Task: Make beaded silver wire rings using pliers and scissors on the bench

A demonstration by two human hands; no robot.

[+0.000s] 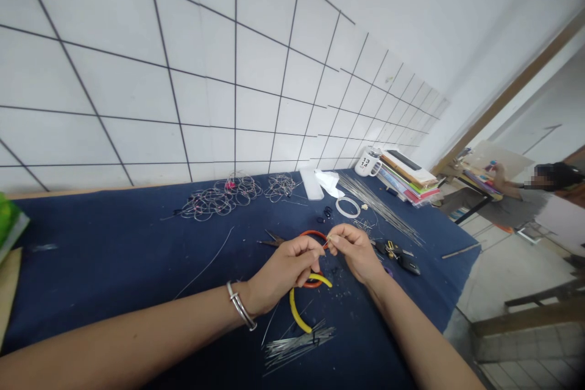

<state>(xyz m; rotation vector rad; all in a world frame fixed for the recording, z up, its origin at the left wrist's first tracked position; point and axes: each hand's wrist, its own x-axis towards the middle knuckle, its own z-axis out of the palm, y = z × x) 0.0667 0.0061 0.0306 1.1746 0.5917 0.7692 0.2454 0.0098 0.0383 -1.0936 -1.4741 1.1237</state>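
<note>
My left hand (297, 261), with silver bangles on its wrist, is closed in a pinch. My right hand (354, 251) pinches close beside it, the fingertips almost meeting. Between them shows a short bit of thin wire (325, 245); its ends are hidden by the fingers. Orange-red handled scissors (313, 233) lie behind and under my left hand, blades pointing left. Curved yellow handles (299, 314), apparently of pliers, stick out below that hand, their jaws hidden. Nearer me lies a bundle of short straight wires (297, 344).
Tangled wire coils (205, 198) lie along the tiled wall. Long straight wires (381, 207), a white ring (348, 208), keys (393, 250), a mug (368, 163) and stacked books (406, 177) are at the right on the blue cloth (114, 250). Another person (521, 195) sits far right.
</note>
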